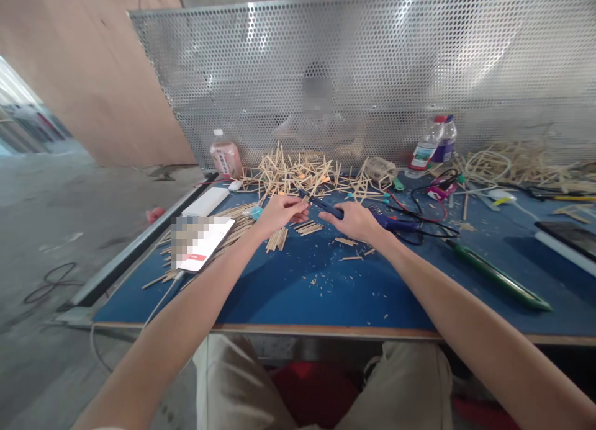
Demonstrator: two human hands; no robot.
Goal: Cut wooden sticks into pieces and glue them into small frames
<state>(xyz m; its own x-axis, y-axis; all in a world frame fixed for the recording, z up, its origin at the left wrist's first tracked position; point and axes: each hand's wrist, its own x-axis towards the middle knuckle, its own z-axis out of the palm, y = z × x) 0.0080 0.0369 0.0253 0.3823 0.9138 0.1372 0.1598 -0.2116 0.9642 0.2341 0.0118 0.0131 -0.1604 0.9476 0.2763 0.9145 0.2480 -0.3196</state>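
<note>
My right hand (354, 222) is closed around the dark blue handles of a pair of cutters (321, 204), whose jaws point left toward my left hand. My left hand (280, 211) is pinched on a thin wooden stick (302, 201) held up to the jaws. Both hands hover over the blue tabletop (298, 287). Short cut stick pieces (308, 228) lie just below the hands. A heap of glued wooden sticks (298, 171) sits behind them.
A phone (201, 241) and white box (205, 201) lie at the left with long sticks. Two bottles (225, 157) (431, 143) stand by the perforated metal screen (354, 76). A glue gun with cables (400, 221), a green tool (496, 275) and more stick piles (507, 160) lie at the right.
</note>
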